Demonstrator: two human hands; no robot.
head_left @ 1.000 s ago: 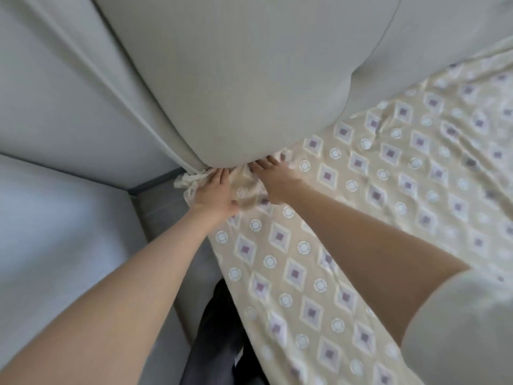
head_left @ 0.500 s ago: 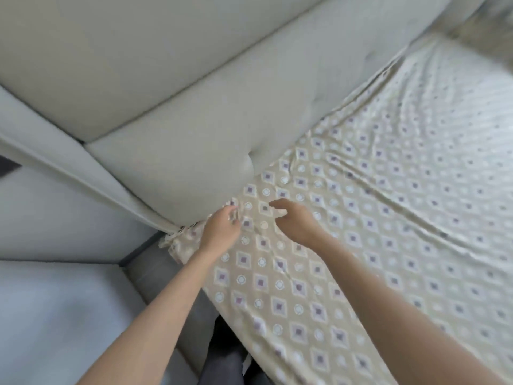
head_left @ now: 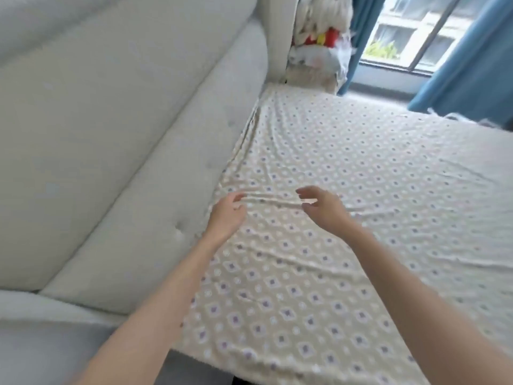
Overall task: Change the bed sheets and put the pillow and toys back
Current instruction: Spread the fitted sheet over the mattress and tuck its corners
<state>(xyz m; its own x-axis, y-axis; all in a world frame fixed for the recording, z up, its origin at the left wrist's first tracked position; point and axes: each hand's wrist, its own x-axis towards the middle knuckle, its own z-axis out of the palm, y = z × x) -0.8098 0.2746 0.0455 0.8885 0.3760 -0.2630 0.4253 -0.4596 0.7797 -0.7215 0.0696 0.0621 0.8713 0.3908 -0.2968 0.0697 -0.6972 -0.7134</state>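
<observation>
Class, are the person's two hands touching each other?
Apart. The head view shows a stretch of patterned sheet between the left hand and the right hand; their fingertips do not meet.

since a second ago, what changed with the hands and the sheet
The left hand and right hand came away from the corner by the headboard, where they pressed on the sheet, and now hover open above it, holding nothing. The sheet stays spread out, wrinkled.
</observation>
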